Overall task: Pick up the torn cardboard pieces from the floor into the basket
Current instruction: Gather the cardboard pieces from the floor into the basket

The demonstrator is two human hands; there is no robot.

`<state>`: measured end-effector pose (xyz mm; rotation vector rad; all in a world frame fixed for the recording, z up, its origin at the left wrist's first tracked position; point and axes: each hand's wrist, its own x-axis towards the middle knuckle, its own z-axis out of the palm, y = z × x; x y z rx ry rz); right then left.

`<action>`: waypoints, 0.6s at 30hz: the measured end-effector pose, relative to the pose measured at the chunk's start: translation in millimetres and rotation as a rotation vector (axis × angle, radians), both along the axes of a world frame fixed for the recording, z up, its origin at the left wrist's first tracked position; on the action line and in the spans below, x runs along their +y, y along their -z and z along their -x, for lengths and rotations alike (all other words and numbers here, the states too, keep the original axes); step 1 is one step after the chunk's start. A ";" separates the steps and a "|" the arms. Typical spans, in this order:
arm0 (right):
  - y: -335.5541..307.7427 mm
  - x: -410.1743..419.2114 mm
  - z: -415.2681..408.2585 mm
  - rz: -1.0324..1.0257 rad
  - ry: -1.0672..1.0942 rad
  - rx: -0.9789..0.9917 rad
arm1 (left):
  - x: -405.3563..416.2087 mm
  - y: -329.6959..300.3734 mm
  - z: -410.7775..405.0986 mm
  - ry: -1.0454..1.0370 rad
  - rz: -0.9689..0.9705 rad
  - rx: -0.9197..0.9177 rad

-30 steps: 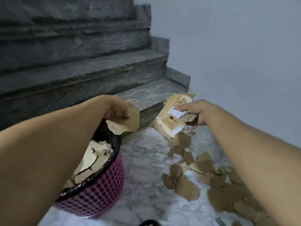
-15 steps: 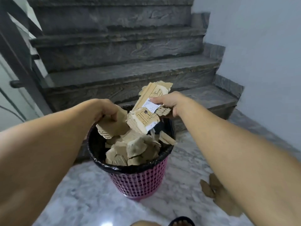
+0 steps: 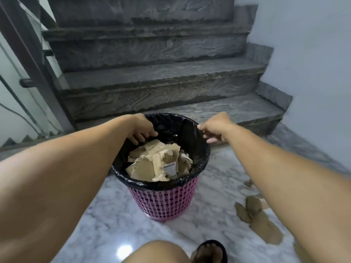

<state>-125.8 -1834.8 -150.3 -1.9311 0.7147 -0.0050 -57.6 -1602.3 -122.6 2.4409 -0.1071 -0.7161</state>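
A pink lattice basket (image 3: 163, 202) lined with a black bag stands on the marble floor before the stairs. Torn cardboard pieces (image 3: 161, 164) fill it, one bearing a white label. My left hand (image 3: 141, 130) hovers over the basket's far left rim, fingers loosely curled, holding nothing. My right hand (image 3: 213, 128) hangs just past the right rim, fingers relaxed and empty. More torn cardboard pieces (image 3: 260, 219) lie on the floor at the right, partly hidden behind my right forearm.
Grey stone stairs (image 3: 152, 76) rise right behind the basket. A pale wall (image 3: 313, 54) closes the right side, a dark railing (image 3: 24, 54) the left. My knee and a sandalled foot (image 3: 209, 252) show at the bottom edge.
Both hands let go of their cardboard, which now lies in the basket. The left hand stays over the rim, the right has drawn off to the right. The view swung left onto the basket.
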 end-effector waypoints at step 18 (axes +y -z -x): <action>78.2 -256.0 151.8 -0.011 0.251 0.335 | -304.0 68.5 41.5 0.501 0.086 0.080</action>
